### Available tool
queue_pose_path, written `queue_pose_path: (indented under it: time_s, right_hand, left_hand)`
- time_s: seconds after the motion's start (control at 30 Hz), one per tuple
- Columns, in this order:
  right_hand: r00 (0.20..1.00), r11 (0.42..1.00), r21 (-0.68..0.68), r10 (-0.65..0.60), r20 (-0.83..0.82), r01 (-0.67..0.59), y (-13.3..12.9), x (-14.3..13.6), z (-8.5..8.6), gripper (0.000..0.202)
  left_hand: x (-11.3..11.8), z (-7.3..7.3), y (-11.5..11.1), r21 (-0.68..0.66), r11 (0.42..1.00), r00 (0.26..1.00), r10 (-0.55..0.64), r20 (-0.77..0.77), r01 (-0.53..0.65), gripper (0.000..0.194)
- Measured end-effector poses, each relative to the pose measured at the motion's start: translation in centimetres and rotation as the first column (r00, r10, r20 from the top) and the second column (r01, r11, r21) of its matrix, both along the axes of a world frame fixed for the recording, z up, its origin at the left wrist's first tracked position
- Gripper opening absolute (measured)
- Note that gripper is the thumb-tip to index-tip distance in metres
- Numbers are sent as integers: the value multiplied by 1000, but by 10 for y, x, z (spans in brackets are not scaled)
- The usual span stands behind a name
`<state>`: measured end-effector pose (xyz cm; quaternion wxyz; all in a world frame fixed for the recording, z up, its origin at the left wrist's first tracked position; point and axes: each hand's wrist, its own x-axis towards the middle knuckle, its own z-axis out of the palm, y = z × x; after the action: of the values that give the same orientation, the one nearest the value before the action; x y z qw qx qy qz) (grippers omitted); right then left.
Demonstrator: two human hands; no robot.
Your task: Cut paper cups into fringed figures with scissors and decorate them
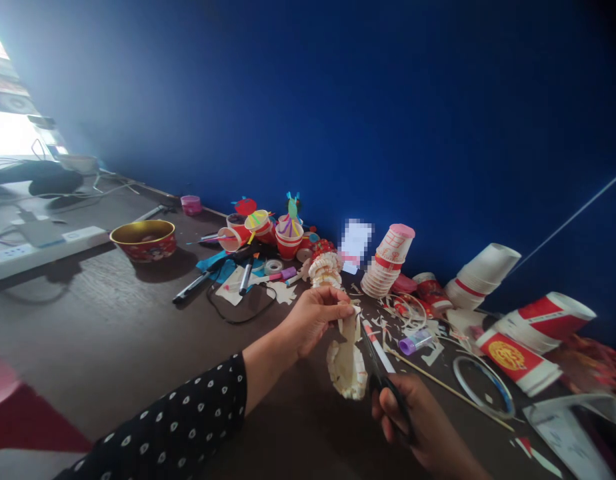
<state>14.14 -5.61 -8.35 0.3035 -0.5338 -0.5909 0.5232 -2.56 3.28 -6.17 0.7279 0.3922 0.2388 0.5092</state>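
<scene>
one cream paper piece (355, 368) is held above the surface (208, 360), its top pinched by the fingers of the left hand (312, 321), apparently to steady it just left of the black scissors (377, 379), whose handles the right hand (419, 412) encloses with curled fingers.

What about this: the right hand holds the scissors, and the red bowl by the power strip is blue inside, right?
No: the head view shows the red bowl by the power strip is gold inside, not blue. The right hand does hold the scissors.
</scene>
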Motion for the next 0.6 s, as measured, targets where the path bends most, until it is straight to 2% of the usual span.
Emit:
queue_pose_path:
  time_s: [0.3, 0.6]
  right_hand:
    - [999, 1000, -12, 10, 41, -10, -2, 1, 3, 61]
    - [994, 995, 96, 2, 111, -13, 4, 5, -4, 58]
  left_hand:
    - [0, -2, 0, 10, 1000, 1000, -11, -6, 11, 22]
    - [1, 0, 1, -14, 999, 999, 36, -9, -36, 26]
